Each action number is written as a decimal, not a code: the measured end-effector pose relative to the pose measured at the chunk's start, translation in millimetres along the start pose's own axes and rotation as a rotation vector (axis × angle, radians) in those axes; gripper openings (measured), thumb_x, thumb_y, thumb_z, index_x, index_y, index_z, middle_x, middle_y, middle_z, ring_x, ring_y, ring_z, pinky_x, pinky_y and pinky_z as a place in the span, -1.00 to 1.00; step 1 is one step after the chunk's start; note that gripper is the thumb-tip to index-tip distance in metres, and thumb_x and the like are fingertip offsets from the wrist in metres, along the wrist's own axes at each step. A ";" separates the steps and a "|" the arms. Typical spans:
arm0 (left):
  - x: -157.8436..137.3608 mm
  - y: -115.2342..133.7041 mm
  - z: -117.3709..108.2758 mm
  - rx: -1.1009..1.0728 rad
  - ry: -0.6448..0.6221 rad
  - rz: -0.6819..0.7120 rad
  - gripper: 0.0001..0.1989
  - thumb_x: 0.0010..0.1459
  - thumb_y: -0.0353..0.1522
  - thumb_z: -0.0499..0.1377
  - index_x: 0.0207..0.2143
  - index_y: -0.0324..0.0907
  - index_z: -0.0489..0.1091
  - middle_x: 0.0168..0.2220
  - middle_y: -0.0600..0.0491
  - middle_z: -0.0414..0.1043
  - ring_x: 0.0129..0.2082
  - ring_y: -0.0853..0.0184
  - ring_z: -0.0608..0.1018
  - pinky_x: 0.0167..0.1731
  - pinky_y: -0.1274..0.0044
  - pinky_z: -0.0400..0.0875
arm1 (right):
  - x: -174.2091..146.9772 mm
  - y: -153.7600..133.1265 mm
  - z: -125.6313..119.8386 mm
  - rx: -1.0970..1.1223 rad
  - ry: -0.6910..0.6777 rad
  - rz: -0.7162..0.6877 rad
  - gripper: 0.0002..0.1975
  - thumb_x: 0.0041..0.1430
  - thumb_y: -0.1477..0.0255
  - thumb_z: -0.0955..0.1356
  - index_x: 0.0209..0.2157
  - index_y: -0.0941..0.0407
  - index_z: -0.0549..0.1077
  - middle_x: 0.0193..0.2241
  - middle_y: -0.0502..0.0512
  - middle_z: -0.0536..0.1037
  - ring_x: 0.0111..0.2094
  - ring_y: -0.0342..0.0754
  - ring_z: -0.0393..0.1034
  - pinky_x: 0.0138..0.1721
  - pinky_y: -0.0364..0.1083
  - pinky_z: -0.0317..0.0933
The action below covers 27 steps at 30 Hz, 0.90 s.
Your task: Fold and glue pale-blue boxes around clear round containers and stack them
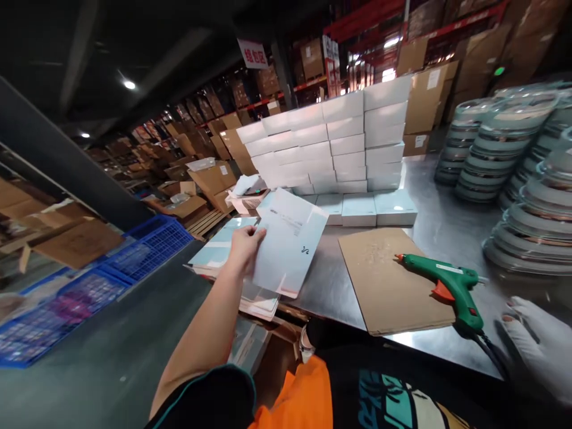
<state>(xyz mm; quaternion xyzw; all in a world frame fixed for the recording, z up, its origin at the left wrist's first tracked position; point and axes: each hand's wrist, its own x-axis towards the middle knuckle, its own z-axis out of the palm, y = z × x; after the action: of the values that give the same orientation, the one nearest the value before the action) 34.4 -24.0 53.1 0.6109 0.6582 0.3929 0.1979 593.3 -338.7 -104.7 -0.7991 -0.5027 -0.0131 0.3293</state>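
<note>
My left hand [245, 247] grips the left edge of a flat light-blue carton [286, 253], thumb on its face. The carton is tilted up above the near edge of the metal table, with small print and a dark squiggle on it. Beside and under it lie stacks of similar flat light-blue cartons [218, 244]. My right hand [538, 345], in a white glove with bare fingertips, is at the far right, its fingers apart and nothing visible in them. Nearest to it is a green glue gun [442, 280] with an orange trigger, lying partly on a brown cardboard sheet [379, 283].
White boxes [330, 137] are piled in a wall at the table's back, with light-blue boxes [358, 208] before them. Stacks of round, wrapped items [496, 149] stand at the right. Blue crates [147, 250] sit on the floor at left. The glue gun's cord [491, 354] hangs near the table edge.
</note>
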 end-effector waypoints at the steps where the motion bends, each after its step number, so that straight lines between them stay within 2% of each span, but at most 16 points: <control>1: -11.9 12.3 4.8 -0.092 -0.027 0.036 -0.55 0.17 0.03 0.31 -0.36 -0.19 0.42 -0.42 0.03 0.51 -0.39 0.28 0.51 -0.40 0.52 0.36 | -0.7 -25.1 -4.6 0.046 0.004 0.040 -0.58 0.28 0.09 0.31 -0.12 0.05 0.67 0.14 0.59 0.63 0.22 0.46 0.53 0.15 0.32 0.42; 2: -26.9 25.1 12.4 -0.174 -0.059 0.077 -0.50 0.12 0.10 0.31 -0.39 -0.17 0.40 -0.47 0.07 0.47 -0.45 0.32 0.46 -0.44 0.54 0.33 | -1.2 -52.3 -7.9 0.131 0.019 0.058 -0.52 0.32 0.05 0.30 0.01 0.04 0.66 0.19 0.52 0.61 0.25 0.41 0.52 0.23 0.28 0.41; 5: -86.1 61.8 47.9 -0.404 -0.181 0.186 -0.36 0.01 0.25 0.31 -0.39 -0.16 0.40 -0.47 0.07 0.49 -0.48 0.35 0.44 -0.45 0.53 0.37 | -0.6 -131.7 -8.2 0.471 -0.119 0.003 -0.34 0.29 -0.14 0.30 0.18 0.01 0.59 0.27 0.35 0.59 0.33 0.40 0.46 0.37 0.31 0.33; 7: -126.9 80.5 75.4 -0.753 -0.383 0.162 -0.35 -0.04 0.22 0.42 -0.33 -0.17 0.44 -0.40 0.04 0.55 -0.43 0.35 0.49 -0.36 0.52 0.41 | 0.5 -170.4 -1.9 0.716 -0.193 0.044 -0.10 0.19 -0.28 0.34 0.36 0.01 0.43 0.37 0.36 0.48 0.40 0.40 0.38 0.39 0.32 0.32; 9: -158.8 93.7 97.9 -0.968 -0.629 0.129 -0.35 -0.08 0.17 0.51 -0.28 -0.17 0.46 -0.32 0.00 0.60 -0.34 0.29 0.58 -0.25 0.49 0.47 | 1.1 -191.9 6.5 0.934 -0.242 0.119 0.11 0.12 -0.34 0.38 0.51 0.02 0.20 0.44 0.43 0.38 0.39 0.40 0.39 0.34 0.32 0.39; 10: -170.0 98.5 105.6 -1.053 -0.766 0.117 -0.32 -0.10 0.12 0.55 -0.16 -0.16 0.49 -0.22 -0.03 0.64 -0.25 0.24 0.63 -0.18 0.46 0.50 | 1.4 -196.3 10.6 1.017 -0.248 0.157 0.17 0.10 -0.34 0.40 0.54 0.02 0.11 0.44 0.46 0.36 0.37 0.40 0.42 0.30 0.32 0.43; 12: -183.1 105.0 113.5 -1.131 -0.991 0.076 -0.25 -0.11 0.06 0.58 0.02 -0.13 0.49 -0.11 -0.07 0.66 -0.17 0.15 0.67 -0.10 0.38 0.52 | 2.6 -195.6 17.0 1.083 -0.193 0.223 0.21 0.08 -0.32 0.43 0.55 0.04 0.06 0.42 0.49 0.40 0.33 0.40 0.47 0.27 0.30 0.46; 14: -187.2 107.6 114.1 -1.124 -1.050 0.074 -0.28 -0.07 0.01 0.59 0.04 -0.14 0.51 -0.09 -0.09 0.67 -0.15 0.11 0.68 -0.07 0.36 0.51 | 5.3 -188.5 21.1 1.020 -0.086 0.264 0.19 0.01 -0.27 0.48 0.50 0.07 0.17 0.39 0.46 0.45 0.38 0.40 0.41 0.37 0.29 0.36; 16: -187.0 106.7 111.5 -1.078 -0.965 0.151 -0.41 0.00 -0.03 0.57 -0.05 -0.17 0.55 -0.10 -0.10 0.67 -0.10 0.12 0.66 -0.02 0.38 0.48 | 8.5 -182.4 23.9 0.947 -0.009 0.296 0.15 -0.09 -0.23 0.54 0.42 0.08 0.30 0.36 0.44 0.48 0.42 0.42 0.34 0.46 0.30 0.22; 18: -186.1 104.1 107.2 -1.057 -0.881 0.246 -0.50 0.08 -0.04 0.54 -0.09 -0.16 0.56 -0.08 -0.08 0.66 -0.06 0.15 0.64 0.01 0.40 0.47 | 10.6 -182.0 25.7 0.991 -0.010 0.292 0.15 -0.11 -0.22 0.55 0.40 0.07 0.33 0.34 0.45 0.50 0.41 0.43 0.36 0.47 0.33 0.18; 19: -185.9 102.7 104.0 -1.058 -0.882 0.275 -0.51 0.11 -0.05 0.52 -0.07 -0.14 0.56 -0.07 -0.07 0.66 -0.05 0.16 0.64 0.01 0.40 0.48 | 10.8 -184.4 25.7 1.047 -0.028 0.272 0.15 -0.10 -0.23 0.55 0.42 0.06 0.31 0.34 0.45 0.51 0.40 0.42 0.38 0.47 0.34 0.18; 21: -185.1 100.4 94.6 -1.057 -0.992 0.288 -0.42 0.10 -0.03 0.53 0.07 -0.08 0.53 -0.01 -0.07 0.65 -0.04 0.14 0.66 -0.01 0.38 0.50 | 9.0 -192.9 22.9 1.151 -0.073 0.204 0.18 -0.07 -0.25 0.55 0.45 0.04 0.27 0.34 0.44 0.50 0.41 0.38 0.37 0.48 0.32 0.17; 24: -182.4 94.8 74.7 -0.963 -1.289 0.243 -0.01 -0.11 0.08 0.60 0.31 -0.07 0.43 0.10 -0.17 0.62 0.07 -0.06 0.66 0.07 0.25 0.52 | 1.1 -207.8 10.5 1.180 -0.116 0.146 0.20 -0.08 -0.31 0.54 0.47 0.00 0.27 0.41 0.41 0.42 0.50 0.38 0.21 0.51 0.33 0.09; 25: -181.2 91.3 68.1 -0.929 -1.349 0.216 0.08 -0.16 0.11 0.60 0.34 -0.10 0.41 0.11 -0.21 0.61 0.10 -0.12 0.65 0.12 0.19 0.51 | -2.5 -211.7 5.0 1.167 -0.130 0.145 0.21 -0.08 -0.34 0.52 0.47 0.00 0.28 0.44 0.41 0.37 0.53 0.38 0.14 0.52 0.33 0.07; 27: -179.6 81.5 58.4 -0.873 -1.368 0.174 0.12 -0.20 0.16 0.59 0.35 -0.15 0.43 0.12 -0.25 0.62 0.15 -0.20 0.63 0.19 0.13 0.48 | -10.1 -217.3 -6.0 1.135 -0.162 0.117 0.21 -0.05 -0.38 0.48 0.47 0.03 0.29 0.49 0.44 0.29 0.56 0.40 0.05 0.53 0.34 0.04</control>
<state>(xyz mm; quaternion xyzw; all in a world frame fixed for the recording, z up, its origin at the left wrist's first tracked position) 162.0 -184.7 39.7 0.6323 0.1295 0.1679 0.7452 413.7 -289.6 7.9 -0.5224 -0.4094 0.3381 0.6672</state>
